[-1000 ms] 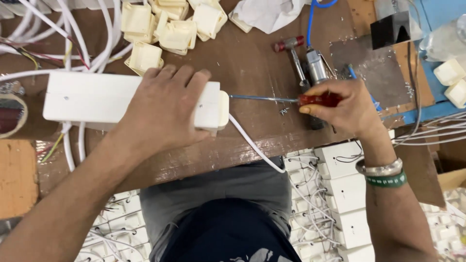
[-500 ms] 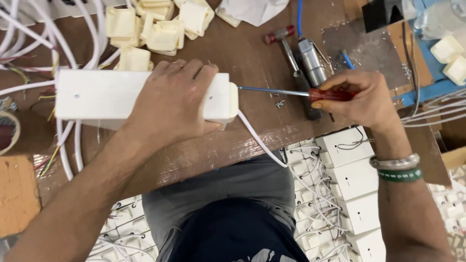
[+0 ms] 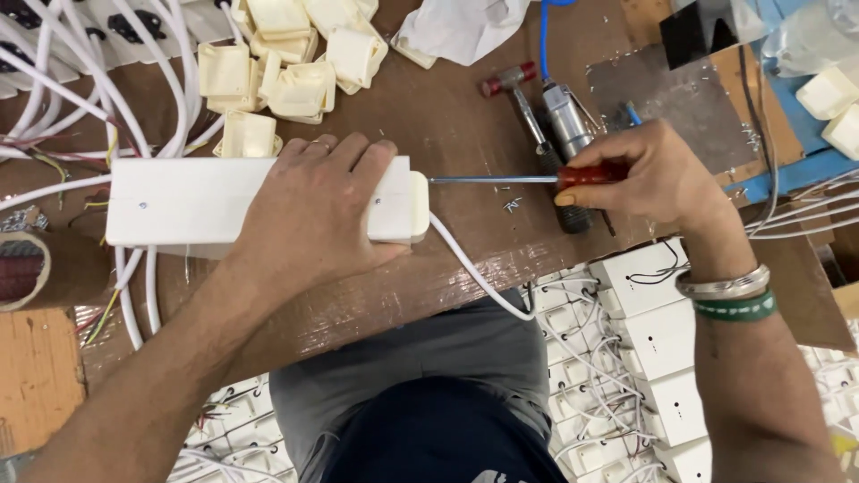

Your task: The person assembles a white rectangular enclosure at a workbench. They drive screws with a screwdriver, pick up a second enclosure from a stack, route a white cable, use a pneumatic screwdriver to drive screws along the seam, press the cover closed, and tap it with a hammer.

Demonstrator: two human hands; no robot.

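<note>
White box (image 3: 192,201): we found this long rectangular plastic housing lying flat on the brown table (image 3: 465,134), lengthways, near the table's front edge and toward its left side.
End cap (image 3: 417,206): we saw the rounded right end of the box, from which a white cord (image 3: 474,273) ran off over the table's front edge.
Left hand (image 3: 313,210): we observed it laid palm-down over the right part of the box, fingers spread across the top, pressing and gripping the box.
Right hand (image 3: 658,174): we noted it clenched around the red handle of a screwdriver (image 3: 519,179), two bangles at the wrist.
Screwdriver: we saw its thin metal shaft lying level, the tip meeting the end cap.
Hammer (image 3: 523,98): we recorded a small red-headed one just behind the shaft, beside a grey metal cylinder (image 3: 565,121).
Cream plastic parts (image 3: 286,63): we counted a loose heap at the table's back edge, left of centre.
White cables (image 3: 98,98): we saw these bundled at the back left corner.
Tape roll (image 3: 27,268): we placed it at the table's left edge.
</note>
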